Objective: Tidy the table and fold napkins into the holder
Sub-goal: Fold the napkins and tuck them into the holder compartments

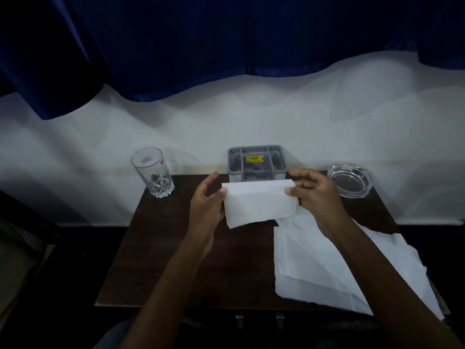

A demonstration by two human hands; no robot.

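Note:
A folded white napkin (259, 204) is held above the dark wooden table (176, 260), just in front of the grey compartmented holder (256, 161) with a yellow price sticker. My left hand (206, 205) grips the napkin's left edge with the thumb on top. My right hand (314, 195) pinches its right edge. A loose pile of unfolded white napkins (314, 268) lies on the table's right side, partly under my right forearm.
A cut-glass tumbler (153, 172) stands at the table's back left corner. A clear glass ashtray (349, 181) sits at the back right. Behind the table hang a white cloth and a dark blue curtain (226, 46).

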